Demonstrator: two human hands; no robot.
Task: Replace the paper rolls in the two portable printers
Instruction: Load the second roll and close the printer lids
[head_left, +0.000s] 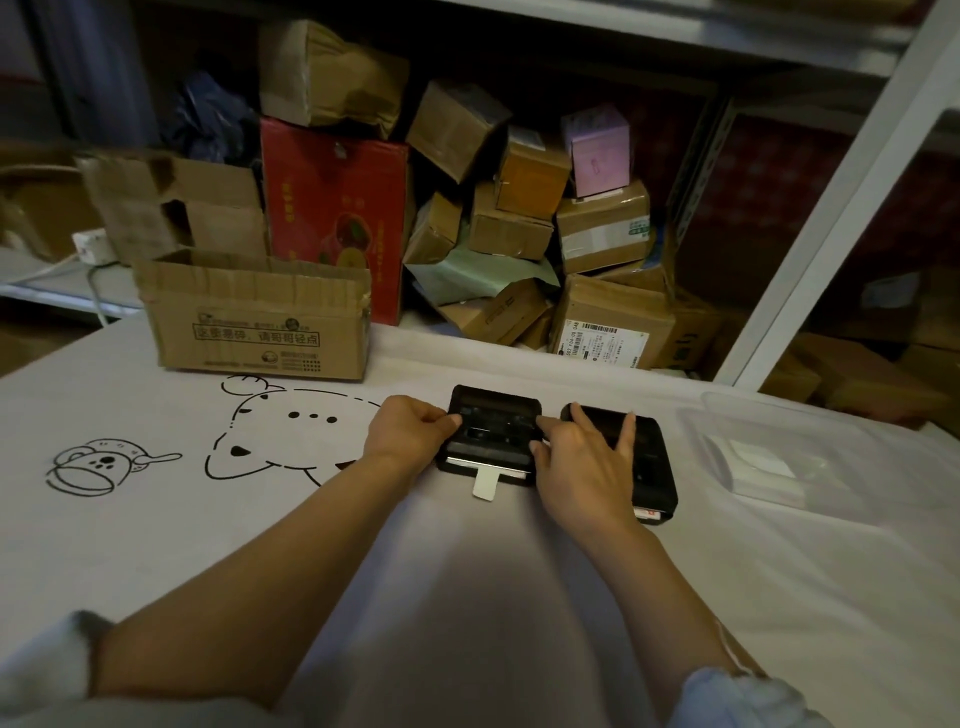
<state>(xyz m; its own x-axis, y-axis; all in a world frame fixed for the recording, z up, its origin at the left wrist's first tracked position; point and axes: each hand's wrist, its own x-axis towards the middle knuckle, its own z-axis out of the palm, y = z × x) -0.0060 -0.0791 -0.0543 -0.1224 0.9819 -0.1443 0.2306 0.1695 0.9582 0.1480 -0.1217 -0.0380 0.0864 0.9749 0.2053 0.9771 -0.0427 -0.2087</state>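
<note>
Left printer (491, 434): centre of the cloth, paper tab (485, 483) poking out at 6 o'clock.
My left hand (410, 431): fingers curled on its 9 o'clock edge, bracing it.
My right hand (582, 457): fingers spread, thumb at its 3 o'clock edge, fingertips resting on the right printer (649, 457).
Clear tub (810, 462): at 3 o'clock, likely holding spare rolls.

Matt black plastic printers (491, 434), smooth cloth table cover (467, 597), creased cardboard boxes (254, 317)
</note>
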